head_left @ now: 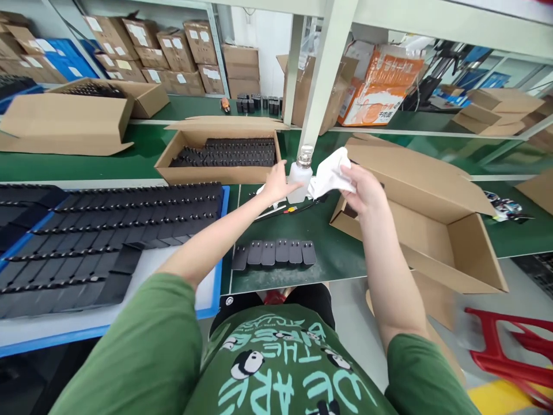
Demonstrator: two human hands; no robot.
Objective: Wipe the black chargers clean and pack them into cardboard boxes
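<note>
My right hand (366, 187) pinches a white cloth (332, 173) that hangs to the left of its fingers, beside the bottle. A translucent white bottle with a metal-coloured top (299, 180) stands on the green table. My left hand (279, 184) is at the bottle's left side, fingers spread; whether it touches the bottle I cannot tell. Another bit of white material shows partly behind that hand. Below the hands, a row of several black plug adapters (275, 252) lies on the table, prongs toward the far side. Thin cables and a small red-yellow piece (290, 210) lie by the bottle's base.
A blue-edged tray (215, 297) on the left carries rows of black adapters. An open carton (216, 174) behind holds more of them. To the right sits an open long carton (460, 268). A white metal post (326, 69) rises behind the bottle. A red stool (496, 346) stands low right.
</note>
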